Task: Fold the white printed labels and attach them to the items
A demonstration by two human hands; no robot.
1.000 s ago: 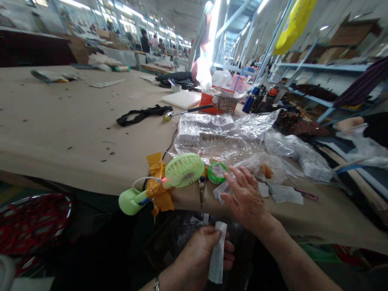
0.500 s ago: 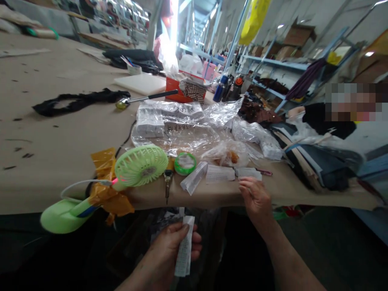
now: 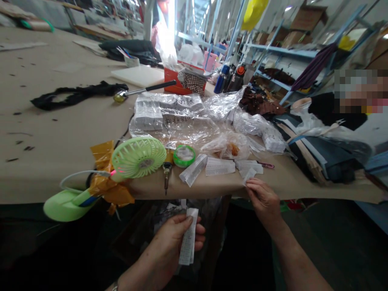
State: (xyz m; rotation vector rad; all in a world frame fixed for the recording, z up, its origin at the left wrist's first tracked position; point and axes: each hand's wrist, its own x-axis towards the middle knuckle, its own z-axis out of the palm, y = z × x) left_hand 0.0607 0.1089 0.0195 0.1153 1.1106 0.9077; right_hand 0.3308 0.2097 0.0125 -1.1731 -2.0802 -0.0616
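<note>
My left hand (image 3: 178, 238) is closed around a small sheaf of printed white labels (image 3: 188, 238), below the table edge, with the thumb on top. At the table's front edge my right hand (image 3: 263, 200) pinches one white label (image 3: 249, 175) between thumb and fingertips. That label tilts up over a stack of labels (image 3: 242, 166) on the table. To its left lie another printed label stack (image 3: 220, 166) and a folded, slanting label bundle (image 3: 194, 169). A thin dark-pink tool (image 3: 267, 165) lies partly behind the right-hand stack.
A green fan (image 3: 139, 158) is taped to the table edge. Beside it are a soldering-iron-like tool (image 3: 166, 173) and a green round container (image 3: 184, 155). Clear plastic bags (image 3: 188, 129) with label bundles lie behind. Folded dark cloth (image 3: 330, 149) is at right, near another person.
My right hand has drawn back slightly from the right-hand stack and now lifts a label from it. My left hand still holds its labels. The view has shifted a little.
</note>
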